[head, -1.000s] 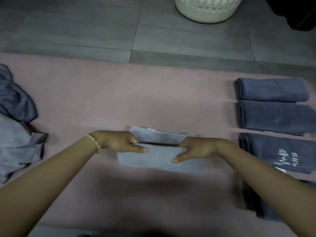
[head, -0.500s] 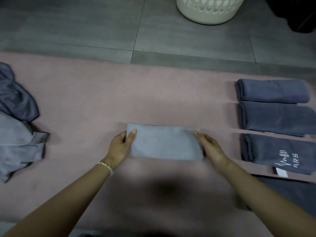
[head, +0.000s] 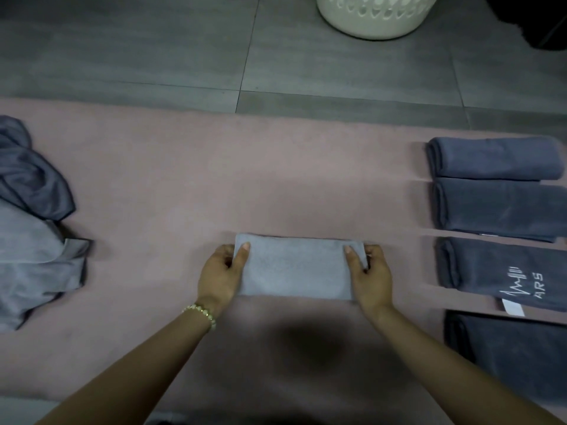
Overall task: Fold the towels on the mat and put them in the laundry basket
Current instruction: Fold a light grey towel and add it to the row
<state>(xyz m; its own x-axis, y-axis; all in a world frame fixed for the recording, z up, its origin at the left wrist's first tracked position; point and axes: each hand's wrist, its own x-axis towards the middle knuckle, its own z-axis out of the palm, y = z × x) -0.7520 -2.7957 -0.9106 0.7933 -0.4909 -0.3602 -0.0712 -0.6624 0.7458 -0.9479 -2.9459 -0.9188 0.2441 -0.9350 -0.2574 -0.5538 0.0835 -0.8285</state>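
Grey towel (head: 296,266), folded small, lies on the pink mat (head: 184,179), its ends pinched by the left hand (head: 219,276) and right hand (head: 372,276), thumbs on top. Folding appears complete; next comes a level lift toward the laundry basket (head: 377,16), well beyond the grip.

Folded towel (head: 296,268) lies at mat (head: 184,194) centre. Heap of unfolded towels (head: 33,240) on mat at 9 o'clock; column of four folded towels (head: 503,210) on mat at 3 o'clock. Laundry basket (head: 376,16) stands on floor (head: 122,50) beyond mat, at 1 o'clock.
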